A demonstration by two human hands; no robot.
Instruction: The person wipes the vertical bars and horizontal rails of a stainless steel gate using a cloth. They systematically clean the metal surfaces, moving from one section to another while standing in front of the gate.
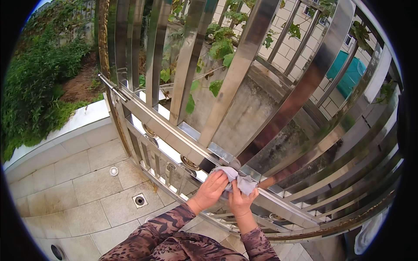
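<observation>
Both my hands hold one crumpled pale grey-lilac cloth (245, 185) against the horizontal rail (183, 145) of a shiny stainless steel gate. My left hand (214, 188) presses on the cloth's left part, its fingers bent over the fabric. Just to the right, my right hand (241, 200) grips the cloth's lower edge between thumb and fingers. Wide upright bars (230, 73) rise from the rail beyond my hands. The part of the rail beneath the cloth is hidden.
A bolt rod (112, 87) sticks out at the gate's left edge. Ring ornaments (190, 162) sit below the rail. Floor tiles (86, 195) hold a square drain (139, 200) and a round white drain cover (113, 171). A low white-topped wall (81, 118) borders green plants (42, 65).
</observation>
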